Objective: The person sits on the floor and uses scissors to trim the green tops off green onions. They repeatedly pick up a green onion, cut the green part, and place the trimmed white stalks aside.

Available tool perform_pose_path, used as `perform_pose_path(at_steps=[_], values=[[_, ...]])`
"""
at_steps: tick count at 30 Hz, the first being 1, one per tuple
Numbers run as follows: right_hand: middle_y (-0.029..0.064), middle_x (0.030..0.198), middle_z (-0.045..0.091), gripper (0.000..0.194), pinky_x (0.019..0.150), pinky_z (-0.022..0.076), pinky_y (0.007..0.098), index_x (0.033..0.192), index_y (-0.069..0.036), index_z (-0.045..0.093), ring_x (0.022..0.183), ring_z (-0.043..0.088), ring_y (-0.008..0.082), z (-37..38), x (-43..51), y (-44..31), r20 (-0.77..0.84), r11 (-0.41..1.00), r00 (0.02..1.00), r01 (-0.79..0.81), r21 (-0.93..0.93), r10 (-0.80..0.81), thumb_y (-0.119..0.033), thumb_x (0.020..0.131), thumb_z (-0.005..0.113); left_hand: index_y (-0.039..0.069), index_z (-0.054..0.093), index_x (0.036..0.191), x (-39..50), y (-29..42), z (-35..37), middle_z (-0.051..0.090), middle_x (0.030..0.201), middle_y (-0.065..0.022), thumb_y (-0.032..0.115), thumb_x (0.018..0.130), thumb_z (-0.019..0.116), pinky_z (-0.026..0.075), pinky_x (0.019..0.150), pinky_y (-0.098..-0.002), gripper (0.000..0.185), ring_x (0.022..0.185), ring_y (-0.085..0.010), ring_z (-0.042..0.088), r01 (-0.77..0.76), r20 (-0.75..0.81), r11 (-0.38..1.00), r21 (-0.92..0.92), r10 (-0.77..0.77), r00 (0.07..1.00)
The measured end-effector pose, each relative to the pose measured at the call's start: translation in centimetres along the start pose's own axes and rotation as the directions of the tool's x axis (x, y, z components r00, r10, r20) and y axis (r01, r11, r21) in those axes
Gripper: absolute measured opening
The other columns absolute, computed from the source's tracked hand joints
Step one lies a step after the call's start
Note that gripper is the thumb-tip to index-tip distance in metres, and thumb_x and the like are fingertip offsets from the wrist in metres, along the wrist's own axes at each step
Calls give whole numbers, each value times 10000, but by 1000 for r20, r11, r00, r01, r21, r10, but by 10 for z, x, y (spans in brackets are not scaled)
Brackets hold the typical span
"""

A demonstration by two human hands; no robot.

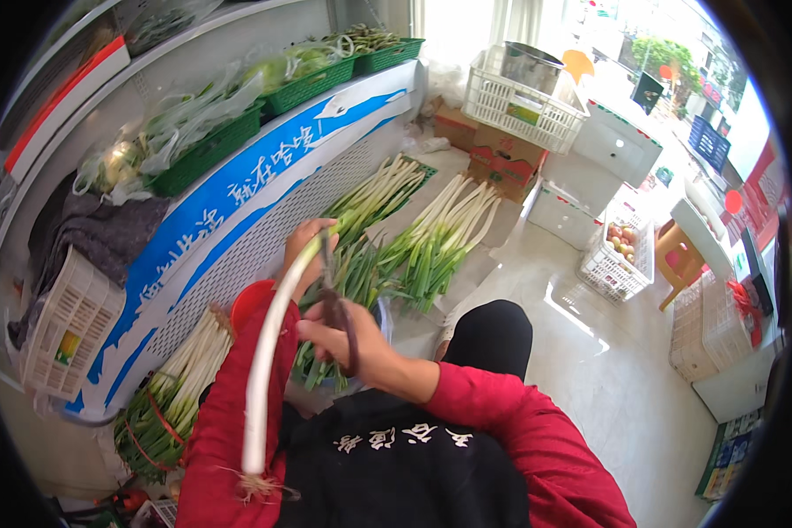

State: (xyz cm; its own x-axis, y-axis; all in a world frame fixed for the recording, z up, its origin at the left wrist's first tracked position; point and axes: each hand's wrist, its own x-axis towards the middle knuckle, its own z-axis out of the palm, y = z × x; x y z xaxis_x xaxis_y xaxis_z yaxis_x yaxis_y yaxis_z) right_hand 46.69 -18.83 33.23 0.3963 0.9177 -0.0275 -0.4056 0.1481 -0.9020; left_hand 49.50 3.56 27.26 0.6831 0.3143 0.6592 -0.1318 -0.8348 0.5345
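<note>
My left hand (301, 245) grips a long green onion (268, 350) near its green end. Its white stalk hangs along my left sleeve, with the roots (256, 487) towards me. A pair of scissors (335, 310) is in my right hand (363, 340), its blades pointing up beside the stalk close to my left hand. Below my hands, cut green leaves (313, 366) fill a bucket (387, 320), whose rim is partly hidden. Beyond it lie two piles of green onions, one on cardboard (445, 244) and one beside the shelf (383, 195). A tied bundle of green onions (178, 389) is at the left.
A shelf unit (290, 162) with green vegetable baskets (204, 148) runs along the left. A red container (249, 302) is beside my left forearm. White crates (525, 109) and cartons (505, 155) are stacked at the back. Right of them stand a fruit crate (617, 261) and an orange stool (674, 254).
</note>
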Motion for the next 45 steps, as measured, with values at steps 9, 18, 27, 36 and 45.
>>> perform_pose_path(at_steps=[9,18,27,36,45], values=[[14,748,558,152,536,418,245,959,-23,562,582,510,97,-183,0,-66,-695,775,446,576,-260,-564,-143,924,648,-11,682,1004,61,49,76,693,810,-84,133,853,704,527,642,-289,209,685,-138,659,517,740,813,-268,-170,651],[39,657,525,137,497,416,265,946,-5,547,526,496,124,-299,-8,-23,-870,779,196,562,-278,-452,-102,892,628,21,475,1158,9,35,252,657,1018,-244,193,767,784,498,856,-468,527,1003,-429,633,219,803,974,64,-181,567],[36,634,502,106,522,426,263,912,-5,524,545,492,122,-310,-13,-42,-857,909,368,346,-233,-360,-103,904,562,4,501,1189,-18,-31,386,659,1087,-254,249,798,750,492,887,-480,525,1025,-435,630,297,876,928,226,-327,354],[73,725,547,153,550,452,289,1028,-8,511,574,509,146,-320,-2,-39,-821,936,558,340,94,-120,-33,893,577,109,491,1338,1,-45,469,558,1150,-238,113,901,550,509,853,-523,441,978,-439,632,277,757,901,333,-430,491],[96,748,586,215,641,481,298,1066,30,505,641,574,170,-323,-7,-38,-797,920,600,347,181,-70,-76,915,615,109,550,1255,-44,-54,475,464,1186,-188,64,891,526,537,822,-492,367,1030,-394,601,34,769,934,355,-312,558]])
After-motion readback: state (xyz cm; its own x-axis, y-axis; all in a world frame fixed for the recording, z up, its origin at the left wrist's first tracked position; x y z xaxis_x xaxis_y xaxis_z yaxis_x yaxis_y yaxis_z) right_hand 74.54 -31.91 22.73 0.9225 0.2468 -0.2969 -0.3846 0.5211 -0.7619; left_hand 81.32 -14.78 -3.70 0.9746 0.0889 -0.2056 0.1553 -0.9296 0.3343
